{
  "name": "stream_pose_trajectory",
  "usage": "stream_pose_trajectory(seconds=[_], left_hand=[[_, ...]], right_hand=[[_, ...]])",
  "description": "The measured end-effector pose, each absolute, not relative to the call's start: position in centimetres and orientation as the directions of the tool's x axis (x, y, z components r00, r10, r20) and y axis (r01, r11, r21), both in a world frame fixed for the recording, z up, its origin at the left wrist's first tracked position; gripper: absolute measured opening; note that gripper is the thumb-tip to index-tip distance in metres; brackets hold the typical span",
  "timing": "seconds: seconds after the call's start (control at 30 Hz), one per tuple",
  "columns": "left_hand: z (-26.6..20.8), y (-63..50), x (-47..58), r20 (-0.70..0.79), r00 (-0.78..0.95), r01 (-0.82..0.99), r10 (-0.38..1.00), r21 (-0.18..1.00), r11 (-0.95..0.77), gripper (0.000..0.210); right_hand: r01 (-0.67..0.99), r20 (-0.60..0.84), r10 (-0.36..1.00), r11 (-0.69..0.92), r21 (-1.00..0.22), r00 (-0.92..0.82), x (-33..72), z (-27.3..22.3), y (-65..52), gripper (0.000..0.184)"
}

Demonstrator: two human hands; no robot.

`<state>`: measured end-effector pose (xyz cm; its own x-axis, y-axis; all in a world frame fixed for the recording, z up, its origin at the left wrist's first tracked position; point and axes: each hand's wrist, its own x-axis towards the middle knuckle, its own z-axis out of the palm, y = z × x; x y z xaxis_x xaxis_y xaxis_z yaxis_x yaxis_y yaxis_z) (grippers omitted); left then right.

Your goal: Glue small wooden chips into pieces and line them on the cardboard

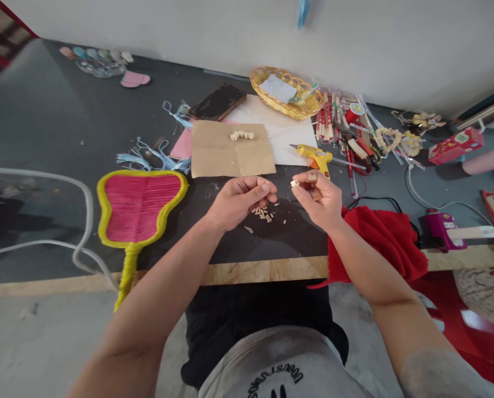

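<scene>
My right hand pinches a small cream-coloured piece between thumb and fingertips, above the dark tabletop. To its left, my left hand is closed with thumb against fingers; whatever it may hold is hidden. Below and between the hands lies a loose scatter of small pale pellet-like pieces. Beyond them, a curved row of joined cream pieces rests on a creased sheet of brown paper. A yellow glue gun lies just past my right hand.
A yellow-rimmed pink fan lies left, its handle over the table edge. Behind are a dark phone, a wicker basket and a pile of sticks and tools. Red cloth sits under my right forearm; blue tassels lie left.
</scene>
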<state>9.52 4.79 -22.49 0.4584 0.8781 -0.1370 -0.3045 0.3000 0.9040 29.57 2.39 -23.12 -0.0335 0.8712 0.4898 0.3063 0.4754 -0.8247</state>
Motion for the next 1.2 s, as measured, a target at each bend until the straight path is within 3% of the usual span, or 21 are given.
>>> stream_pose_trajectory(seconds=[0.3, 0.57, 0.7, 1.07, 1.2], left_hand=[[-22.4, 5.1, 9.2, -0.105, 0.393, -0.224, 0.913, 0.953, 0.206, 0.019], [-22.2, 5.0, 9.4, -0.055, 0.391, -0.25, 0.919, 0.954, 0.164, 0.043], [-22.5, 4.9, 9.6, -0.061, 0.451, -0.239, 0.89, 0.953, 0.187, 0.025], [-22.8, 4.6, 9.9, -0.137, 0.508, -0.207, 0.851, 0.939, 0.274, 0.021], [-22.6, 4.7, 9.8, -0.163, 0.497, -0.261, 0.852, 0.909, 0.326, 0.024]], right_hand=[[0.388, 0.523, 0.844, 0.525, -0.758, -0.121, 29.6, -22.7, 2.2, 0.014], [0.457, 0.65, 0.723, 0.672, -0.583, -0.233, 29.2, -22.4, 2.0, 0.01], [0.477, 0.649, 0.712, 0.683, -0.553, -0.267, 29.3, -22.6, 1.9, 0.014], [0.48, 0.663, 0.656, 0.74, -0.472, -0.36, 29.2, -22.7, 2.0, 0.018], [0.606, 0.665, 0.72, 0.624, -0.494, -0.199, 31.3, -21.8, 2.9, 0.023]])
